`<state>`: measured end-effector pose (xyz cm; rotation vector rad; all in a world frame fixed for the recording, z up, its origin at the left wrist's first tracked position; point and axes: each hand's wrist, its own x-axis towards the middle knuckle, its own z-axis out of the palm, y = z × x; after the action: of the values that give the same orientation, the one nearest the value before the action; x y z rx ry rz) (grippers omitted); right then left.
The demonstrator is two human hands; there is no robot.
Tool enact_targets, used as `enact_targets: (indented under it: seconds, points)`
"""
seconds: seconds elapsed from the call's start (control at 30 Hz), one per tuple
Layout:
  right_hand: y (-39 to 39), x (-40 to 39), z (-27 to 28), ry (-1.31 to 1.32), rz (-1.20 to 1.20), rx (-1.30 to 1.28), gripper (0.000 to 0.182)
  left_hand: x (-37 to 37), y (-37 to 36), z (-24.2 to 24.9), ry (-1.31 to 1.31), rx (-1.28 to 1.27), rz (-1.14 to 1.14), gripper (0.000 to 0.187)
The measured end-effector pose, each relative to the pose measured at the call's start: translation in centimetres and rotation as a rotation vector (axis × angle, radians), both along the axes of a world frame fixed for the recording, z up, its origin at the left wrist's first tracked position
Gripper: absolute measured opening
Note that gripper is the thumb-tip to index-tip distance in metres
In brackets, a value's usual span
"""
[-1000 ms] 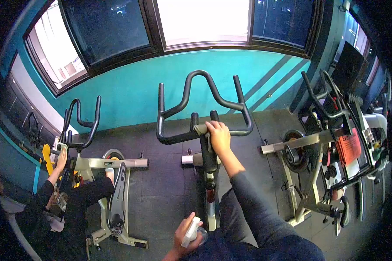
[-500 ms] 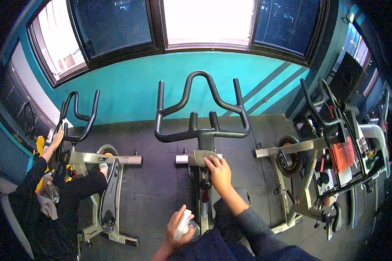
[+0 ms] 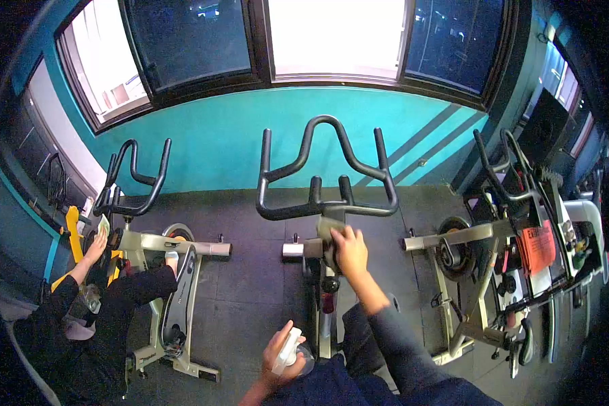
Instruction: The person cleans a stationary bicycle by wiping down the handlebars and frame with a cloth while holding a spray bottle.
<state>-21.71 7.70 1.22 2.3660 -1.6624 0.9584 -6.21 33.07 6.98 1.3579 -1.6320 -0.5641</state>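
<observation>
My left hand (image 3: 275, 357) is wrapped around a clear spray bottle with a white trigger head (image 3: 290, 345), low in the view near my body. In front of me stands a stationary exercise bike with black handlebars (image 3: 295, 212). My right hand (image 3: 352, 256) has a folded olive-grey cloth (image 3: 327, 229) under its fingers, against the bike's stem just below the handlebars. Hand and cloth are a little blurred. The underside of the cloth is hidden.
At the left, a co-worker's hand (image 3: 96, 249) holds a pale cloth (image 3: 104, 227) beside another exercise bike (image 3: 210, 250). A third bike (image 3: 423, 242) stands at the right, near an orange-red paper (image 3: 537, 252). A teal wall (image 3: 230, 128) lies behind.
My right hand and the cloth have moved up the stem, closer to the handlebars. The co-worker's hand has come down from their handlebars. The whole view has shifted slightly.
</observation>
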Motion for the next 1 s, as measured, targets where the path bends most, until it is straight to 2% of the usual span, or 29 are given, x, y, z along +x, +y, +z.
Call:
enact_targets:
  seconds: [0.1,0.17,0.23,0.43,0.63,0.77,0.83,0.9,0.97,1.0]
  points:
    - [4.9,-1.3,-0.9,0.010,0.041,0.111,0.035,0.2,-0.3,-0.5,0.065,0.042,0.014,0.068]
    - [5.3,-1.4,-0.7,0.036,0.044,0.106,0.034,0.2,-0.8,-1.0,0.104,0.048,0.010,0.068]
    - [3.0,-0.9,-0.3,0.067,0.047,0.097,0.038,0.3,-1.1,-1.2,0.138,0.051,0.014,0.068]
    - [-6.7,1.3,0.6,0.106,-0.003,-0.094,0.034,0.3,-1.9,-0.1,0.083,0.000,-0.005,0.067]
    - [-6.4,1.0,1.4,0.059,0.001,-0.056,0.032,0.3,-0.9,-0.2,0.019,0.016,0.009,0.066]
    - [-2.1,0.1,1.5,0.112,0.037,0.104,0.024,0.1,-0.4,-0.7,0.103,0.023,0.005,0.069]
    - [1.3,-0.7,1.2,0.134,0.058,0.145,0.025,-0.1,-0.4,0.0,0.136,-0.012,0.018,0.067]
    - [4.6,-2.6,0.4,0.105,0.148,0.356,0.032,-0.3,0.1,0.8,0.147,-0.010,0.016,0.066]
    - [7.7,-5.7,-2.1,-0.186,0.430,0.652,0.032,-0.4,0.5,1.2,0.195,-0.002,0.043,0.067]
    - [10.3,-6.8,-2.7,-0.552,0.382,0.868,0.033,-0.3,0.7,1.5,0.191,-0.015,0.044,0.067]
